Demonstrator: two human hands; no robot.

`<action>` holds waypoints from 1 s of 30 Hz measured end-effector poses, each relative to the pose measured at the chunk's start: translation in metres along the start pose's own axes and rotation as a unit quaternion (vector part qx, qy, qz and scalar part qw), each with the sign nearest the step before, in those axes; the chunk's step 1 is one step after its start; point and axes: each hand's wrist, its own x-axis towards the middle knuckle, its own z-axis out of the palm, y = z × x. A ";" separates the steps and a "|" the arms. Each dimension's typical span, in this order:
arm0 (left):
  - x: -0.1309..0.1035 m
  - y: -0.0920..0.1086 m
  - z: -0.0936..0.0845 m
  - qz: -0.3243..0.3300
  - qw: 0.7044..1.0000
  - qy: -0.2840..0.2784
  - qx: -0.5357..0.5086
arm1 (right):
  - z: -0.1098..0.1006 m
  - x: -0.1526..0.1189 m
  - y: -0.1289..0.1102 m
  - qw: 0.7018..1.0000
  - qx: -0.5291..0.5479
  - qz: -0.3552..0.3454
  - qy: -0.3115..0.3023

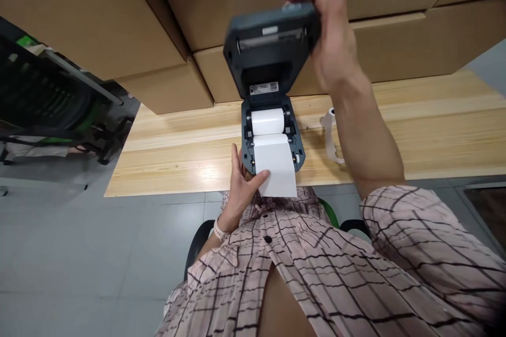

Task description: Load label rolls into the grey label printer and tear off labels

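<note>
A dark grey label printer sits on the wooden table with its lid tilted up. Inside the printer lies a white label roll, and its label strip runs forward over the front edge. My right hand grips the raised lid at its right edge, some fingers behind it. At the printer's front left corner, my left hand presses its thumb on the strip; the index finger points up along the printer's side, and the other fingers are hidden below.
Stacked cardboard boxes stand along the back of the wooden table, close behind the lid. A small roll with a loose curled strip lies right of the printer, partly behind my right forearm. A dark chair is at the far left.
</note>
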 end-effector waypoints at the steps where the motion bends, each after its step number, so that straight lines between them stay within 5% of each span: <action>1: -0.001 -0.002 -0.002 0.015 1.000 0.000 0.004 | -0.001 -0.027 -0.014 0.996 0.074 -0.035 0.029; 5: 0.007 0.004 -0.013 0.144 0.988 0.063 0.006 | 0.003 -0.132 -0.051 0.997 0.063 -0.032 -0.002; 9: 0.035 0.020 -0.015 0.208 0.974 0.089 0.027 | 0.012 -0.188 -0.056 0.999 -0.033 -0.029 -0.010; 13: 0.054 0.021 -0.006 0.124 0.991 0.041 0.001 | 0.019 -0.198 -0.051 0.997 -0.050 -0.050 0.015; 18: 0.046 0.010 0.001 0.072 0.996 0.032 -0.045 | 0.025 -0.207 -0.051 0.998 -0.053 -0.020 0.007; 27: 0.046 0.006 0.002 0.118 0.992 0.036 0.003 | 0.044 -0.214 -0.041 0.994 -0.049 -0.043 0.087; 30: 0.022 0.001 -0.003 0.184 0.975 0.119 0.042 | 0.042 -0.214 -0.041 0.995 -0.049 -0.034 0.081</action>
